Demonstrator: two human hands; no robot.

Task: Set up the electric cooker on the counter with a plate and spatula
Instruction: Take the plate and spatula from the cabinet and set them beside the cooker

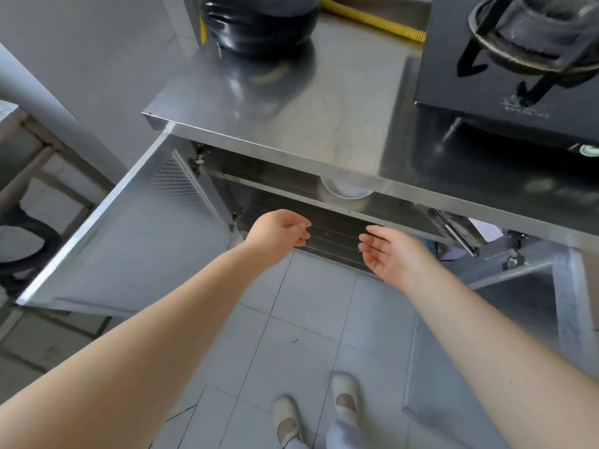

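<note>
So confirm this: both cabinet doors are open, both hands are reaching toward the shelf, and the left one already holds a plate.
Not quite. In the head view the left hand holds nothing; its fingers are loosely curled and bare, like the right hand. Both cabinet doors are open and both hands reach toward the shelf.

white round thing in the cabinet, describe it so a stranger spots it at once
Start at the steel counter and drop below its front edge into the open cabinet. On the shelf sits a pale round dish, half hidden by the counter edge, above both hands. It is the only white, curved thing among grey steel slats.
</note>
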